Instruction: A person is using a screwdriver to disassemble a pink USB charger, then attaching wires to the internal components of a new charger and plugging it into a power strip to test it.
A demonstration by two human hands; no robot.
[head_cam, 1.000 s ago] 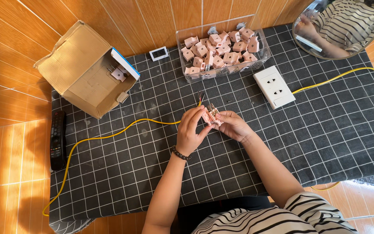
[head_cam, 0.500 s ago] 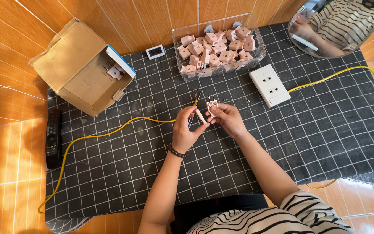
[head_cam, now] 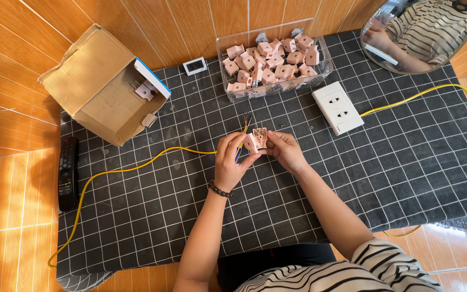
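My left hand [head_cam: 230, 160] and my right hand [head_cam: 284, 148] meet over the middle of a black grid-patterned mat [head_cam: 352, 178]. Between their fingertips they hold an opened pink plug [head_cam: 257, 140], its two halves apart and the metal parts inside showing. The left hand also pinches the end of a yellow cable [head_cam: 136, 166], whose bare wire ends [head_cam: 246, 120] stick up just above the plug. A beaded bracelet sits on the left wrist.
A clear tub [head_cam: 228, 89] of several pink plugs stands at the back. A white socket [head_cam: 338, 107] with another yellow cable lies right of it. An open cardboard box [head_cam: 104, 89], a small digital clock [head_cam: 195, 66], a black remote [head_cam: 68, 173] and a round mirror [head_cam: 422, 32] surround the mat.
Both hands have shifted slightly with the plug and cable. The plug's halves now show more open between the fingers.
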